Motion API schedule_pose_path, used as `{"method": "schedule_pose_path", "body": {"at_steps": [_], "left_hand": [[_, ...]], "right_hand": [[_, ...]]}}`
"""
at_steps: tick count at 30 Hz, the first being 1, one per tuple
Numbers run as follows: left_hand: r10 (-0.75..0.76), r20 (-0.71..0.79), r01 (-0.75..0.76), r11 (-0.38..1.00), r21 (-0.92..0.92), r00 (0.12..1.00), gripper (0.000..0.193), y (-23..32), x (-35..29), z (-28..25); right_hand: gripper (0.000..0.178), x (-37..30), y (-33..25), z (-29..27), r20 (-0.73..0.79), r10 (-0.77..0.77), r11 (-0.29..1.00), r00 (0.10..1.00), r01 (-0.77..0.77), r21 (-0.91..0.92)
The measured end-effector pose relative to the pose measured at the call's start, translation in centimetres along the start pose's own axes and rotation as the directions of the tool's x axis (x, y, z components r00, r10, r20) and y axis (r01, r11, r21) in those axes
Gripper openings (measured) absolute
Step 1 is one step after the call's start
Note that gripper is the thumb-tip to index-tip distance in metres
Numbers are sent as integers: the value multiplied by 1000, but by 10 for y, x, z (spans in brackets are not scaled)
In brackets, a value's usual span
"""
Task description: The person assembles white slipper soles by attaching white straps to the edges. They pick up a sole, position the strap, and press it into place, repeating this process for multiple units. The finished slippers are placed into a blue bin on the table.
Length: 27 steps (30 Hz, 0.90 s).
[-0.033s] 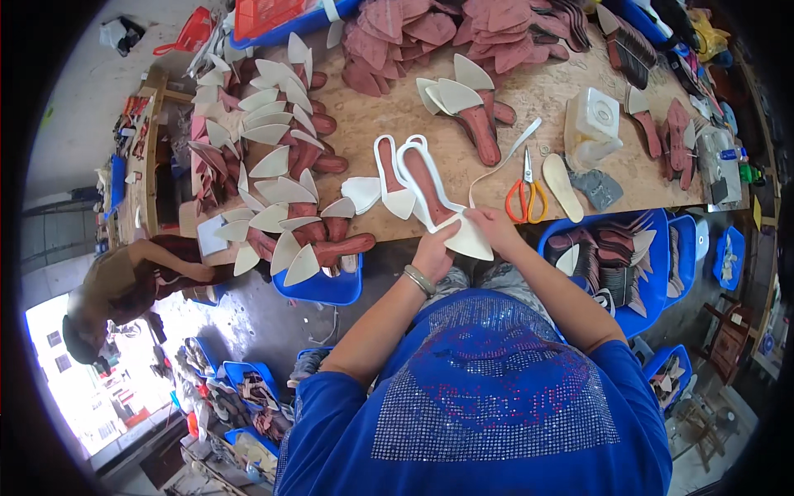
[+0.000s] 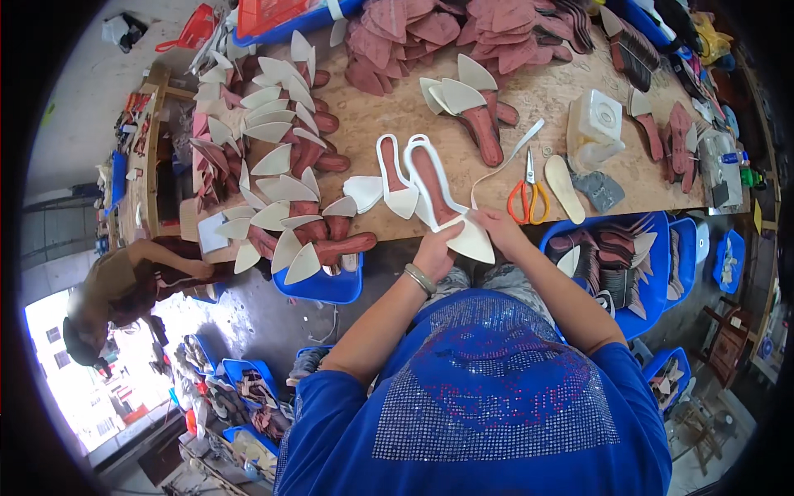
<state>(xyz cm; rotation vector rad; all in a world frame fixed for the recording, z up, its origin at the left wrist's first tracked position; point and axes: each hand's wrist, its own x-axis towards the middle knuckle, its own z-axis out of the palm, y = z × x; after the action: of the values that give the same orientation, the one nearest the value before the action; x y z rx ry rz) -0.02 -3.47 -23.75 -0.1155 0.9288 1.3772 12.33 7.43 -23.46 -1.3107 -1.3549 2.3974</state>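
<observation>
Left on the table (image 2: 364, 124), heaped insoles (image 2: 285, 188); at the far edge, another pile (image 2: 401, 37)! Scissors (image 2: 529, 177) right of the held insole (image 2: 429, 178) (strap (image 2: 531, 135) between them), loose sole (image 2: 564, 190) right again, container (image 2: 596, 124) behind that, bin (image 2: 658, 273) just off the near edge.

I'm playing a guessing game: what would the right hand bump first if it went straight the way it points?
The right hand would probably meet the white-edged sole in the left hand first; they look close or touching, though depth is unclear.
</observation>
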Motion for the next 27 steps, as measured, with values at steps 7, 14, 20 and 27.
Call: {"method": "schedule_pose_path", "body": {"at_steps": [7,14,20,27], "left_hand": [[75,-10,-68,948,310,997,33,-10,3,5],[288,-277,-165,904,394,917,41,24,12,-15],[156,-389,-185,982,-37,908,34,87,60,-36],[406,-530,-26,811,585,744,43,115,109,-56]], "right_hand": [[37,-4,30,-10,-39,84,980,996,-75,182],[47,34,8,-3,108,51,998,993,-47,-32],[15,56,-4,-35,286,-601,71,746,407,-911],[12,65,10,-44,528,-492,-254,692,466,-848]]}}
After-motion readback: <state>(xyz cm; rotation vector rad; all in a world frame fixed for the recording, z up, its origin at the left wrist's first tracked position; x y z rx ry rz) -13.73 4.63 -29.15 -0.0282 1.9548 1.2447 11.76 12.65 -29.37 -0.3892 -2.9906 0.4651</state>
